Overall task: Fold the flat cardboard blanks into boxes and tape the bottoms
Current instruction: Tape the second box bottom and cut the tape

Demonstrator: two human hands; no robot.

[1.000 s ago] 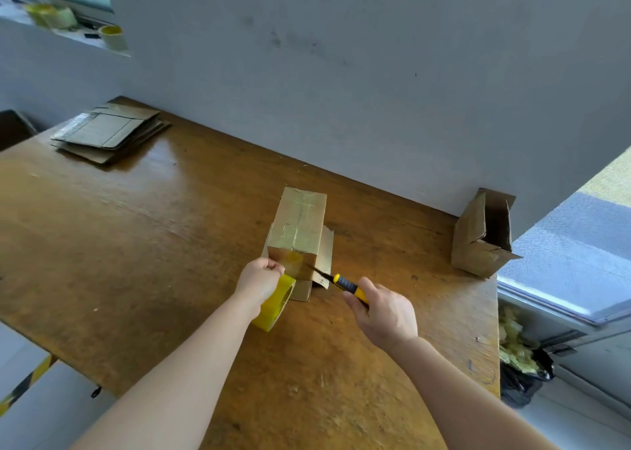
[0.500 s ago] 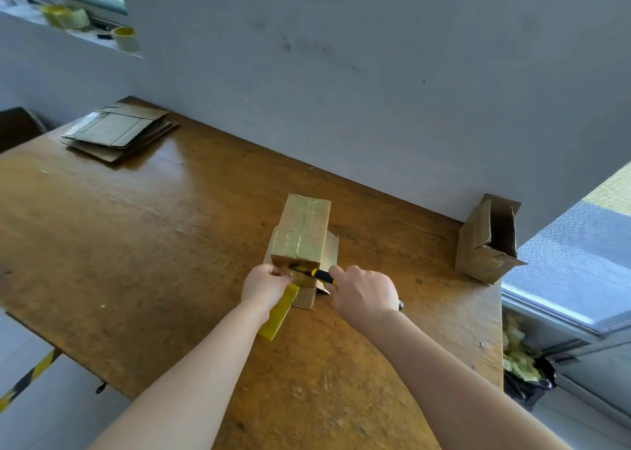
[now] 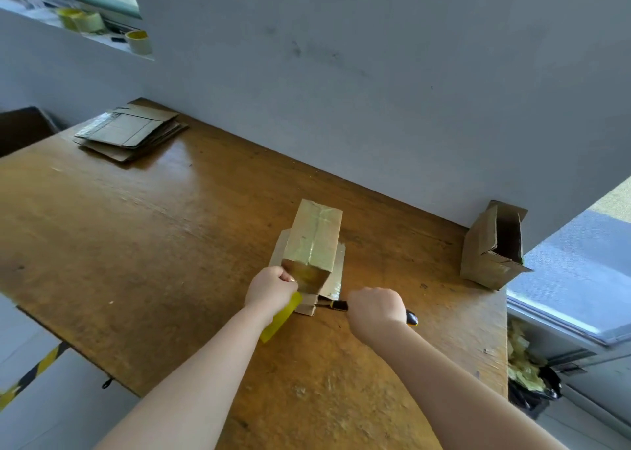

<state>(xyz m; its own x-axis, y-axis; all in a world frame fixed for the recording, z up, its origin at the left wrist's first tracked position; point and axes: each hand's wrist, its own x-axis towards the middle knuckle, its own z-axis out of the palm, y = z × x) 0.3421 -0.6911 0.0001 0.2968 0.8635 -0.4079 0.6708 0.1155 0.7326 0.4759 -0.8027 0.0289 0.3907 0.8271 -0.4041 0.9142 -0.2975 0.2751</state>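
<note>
A folded cardboard box (image 3: pixel 316 239) stands bottom-up in the middle of the wooden table (image 3: pixel 136 245), its taped bottom shiny on top. My left hand (image 3: pixel 271 287) grips a yellow tape roll (image 3: pixel 281 314) at the box's near left corner. My right hand (image 3: pixel 374 308) is fisted round a yellow-and-black utility knife (image 3: pixel 336 305), whose tip points at the box's lower near edge. A stack of flat cardboard blanks (image 3: pixel 128 135) lies at the table's far left corner.
A folded open box (image 3: pixel 491 246) lies on its side at the table's far right, by the grey wall. Spare tape rolls (image 3: pixel 138 41) sit on the window ledge at top left. A bin of tape scraps (image 3: pixel 527 378) stands right of the table.
My right hand drew the knife in to the tape at the box, then pulled it back to the right. My left hand stayed at the box corner with the roll.
</note>
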